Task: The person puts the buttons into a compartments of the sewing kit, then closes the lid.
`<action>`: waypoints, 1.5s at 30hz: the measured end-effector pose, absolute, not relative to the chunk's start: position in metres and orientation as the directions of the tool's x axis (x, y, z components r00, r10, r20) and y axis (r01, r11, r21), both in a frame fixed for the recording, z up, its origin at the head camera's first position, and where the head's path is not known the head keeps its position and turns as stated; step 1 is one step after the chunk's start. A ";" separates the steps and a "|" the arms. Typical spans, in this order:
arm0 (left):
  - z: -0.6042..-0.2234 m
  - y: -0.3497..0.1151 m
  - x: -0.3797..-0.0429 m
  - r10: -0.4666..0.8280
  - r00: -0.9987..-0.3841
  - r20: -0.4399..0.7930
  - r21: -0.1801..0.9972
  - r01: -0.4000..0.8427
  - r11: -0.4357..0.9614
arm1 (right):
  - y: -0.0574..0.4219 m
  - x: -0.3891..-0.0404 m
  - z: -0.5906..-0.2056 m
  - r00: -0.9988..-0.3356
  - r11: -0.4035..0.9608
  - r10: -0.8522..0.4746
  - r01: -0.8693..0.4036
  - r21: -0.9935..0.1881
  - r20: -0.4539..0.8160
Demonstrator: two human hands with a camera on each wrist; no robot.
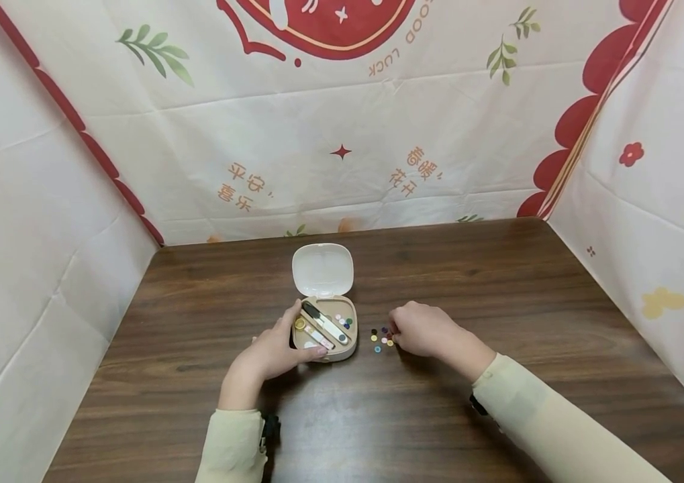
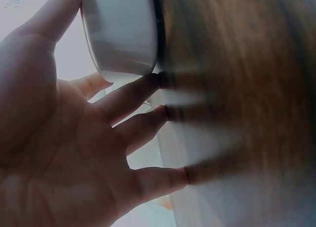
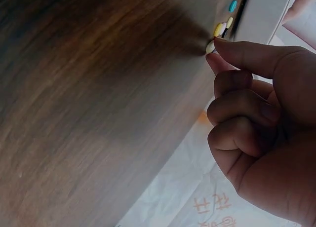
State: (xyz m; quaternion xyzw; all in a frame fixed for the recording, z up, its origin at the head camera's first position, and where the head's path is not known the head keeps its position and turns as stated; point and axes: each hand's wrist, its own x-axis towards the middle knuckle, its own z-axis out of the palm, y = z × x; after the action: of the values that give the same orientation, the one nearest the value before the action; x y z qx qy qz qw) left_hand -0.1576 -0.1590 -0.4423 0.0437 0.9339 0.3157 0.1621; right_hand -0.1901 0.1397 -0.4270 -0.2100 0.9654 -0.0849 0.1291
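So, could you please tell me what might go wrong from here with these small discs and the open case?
The pale disc pinched by the right hand is tiny, so it could slip. The other small discs lie loose on the table close by; a brush might scatter them. If the left hand, holding the open case, tilted it, the discs inside might spill.

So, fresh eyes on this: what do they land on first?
Probably the open beige box mid-table, its white lid tipped back and the left hand gripping its left side. Next, the bright loose buttons on the dark table just right of the box, with the right hand pinching one at their edge. The big red print at the top of the backdrop competes too.
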 end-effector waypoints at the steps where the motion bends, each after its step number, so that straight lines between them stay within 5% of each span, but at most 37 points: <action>1: -0.442 -0.159 -0.158 0.184 -0.944 -0.273 0.604 -0.019 0.797 | 0.140 -0.190 -0.427 -0.880 0.898 -0.426 -0.383 -0.217 -0.212; 45: -0.440 -0.159 -0.155 0.177 -0.949 -0.259 0.604 -0.016 0.797 | 0.146 -0.197 -0.427 -0.905 0.938 -0.329 -0.280 -0.203 -0.271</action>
State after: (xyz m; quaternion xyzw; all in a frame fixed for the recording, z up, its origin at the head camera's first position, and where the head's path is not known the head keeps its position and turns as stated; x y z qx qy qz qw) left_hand -0.1549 -0.1586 -0.4401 0.0431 0.9354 0.3158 0.1531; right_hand -0.1969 0.1457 -0.4266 -0.1564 0.9726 -0.0801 0.1523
